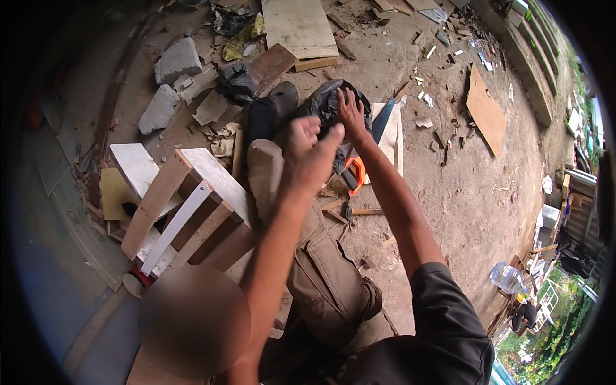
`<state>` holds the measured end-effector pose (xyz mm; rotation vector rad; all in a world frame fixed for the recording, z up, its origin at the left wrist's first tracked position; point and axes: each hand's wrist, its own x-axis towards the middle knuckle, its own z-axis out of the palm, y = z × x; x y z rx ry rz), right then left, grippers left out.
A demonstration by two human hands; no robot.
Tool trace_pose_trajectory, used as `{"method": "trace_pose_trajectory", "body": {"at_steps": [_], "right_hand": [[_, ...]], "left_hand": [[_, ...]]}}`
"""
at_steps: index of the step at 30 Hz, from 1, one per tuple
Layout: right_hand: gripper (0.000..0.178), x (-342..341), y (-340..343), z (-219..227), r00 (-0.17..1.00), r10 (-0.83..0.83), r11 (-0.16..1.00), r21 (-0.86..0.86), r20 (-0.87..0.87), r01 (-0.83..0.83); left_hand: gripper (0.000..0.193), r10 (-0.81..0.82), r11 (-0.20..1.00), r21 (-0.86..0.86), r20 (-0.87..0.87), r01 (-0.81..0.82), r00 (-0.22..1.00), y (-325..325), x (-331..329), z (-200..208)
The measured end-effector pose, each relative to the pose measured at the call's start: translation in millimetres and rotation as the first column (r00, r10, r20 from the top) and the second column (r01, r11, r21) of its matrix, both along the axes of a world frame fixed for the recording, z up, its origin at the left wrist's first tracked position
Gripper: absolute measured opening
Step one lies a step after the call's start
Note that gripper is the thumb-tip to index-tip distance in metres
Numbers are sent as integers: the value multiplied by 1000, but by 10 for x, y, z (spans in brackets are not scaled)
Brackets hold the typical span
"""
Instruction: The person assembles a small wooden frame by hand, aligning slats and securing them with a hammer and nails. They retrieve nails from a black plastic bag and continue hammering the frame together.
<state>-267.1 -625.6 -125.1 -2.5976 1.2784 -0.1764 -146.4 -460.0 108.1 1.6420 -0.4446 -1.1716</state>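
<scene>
My right hand (350, 115) reaches forward with its fingers stretched and apart, over a black plastic bag (327, 101) on the ground. Whether it presses on the bag I cannot tell. My left hand (308, 146) is raised nearer to me, slightly smeared by motion, its thumb away from its half-bent fingers and nothing seen in it. Just beyond my hands lies a saw with an orange and black handle (355, 174). A hammer (348, 212) rests on the ground between my forearms, beside small wood pieces.
At left stands a wooden frame (204, 199) with white-painted boards. Concrete chunks (178, 60) and a second crumpled black bag (237, 83) lie beyond it. A plywood sheet (298, 29) is far ahead; a brown board (486, 110) and a clear plastic bottle (507, 277) lie at right.
</scene>
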Motion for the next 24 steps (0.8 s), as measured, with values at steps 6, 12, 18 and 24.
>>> {"method": "trace_pose_trajectory", "body": {"at_steps": [6, 12, 18, 24], "right_hand": [[81, 277, -19, -406, 985, -115, 909, 386, -127, 156], [24, 83, -138, -774, 962, 249, 906, 378, -114, -190], [28, 54, -83, 200, 953, 179, 792, 539, 244, -286], [47, -464, -189, 1302, 888, -284, 680, 729, 362, -80]], "left_hand": [[124, -413, 867, 443, 383, 228, 826, -671, 847, -569], [120, -598, 747, 610, 446, 263, 666, -716, 315, -1885], [38, -228, 926, 378, 575, -9, 786, -397, 485, -2109], [37, 57, 979, 159, 379, -125, 924, -572, 591, -1215]]}}
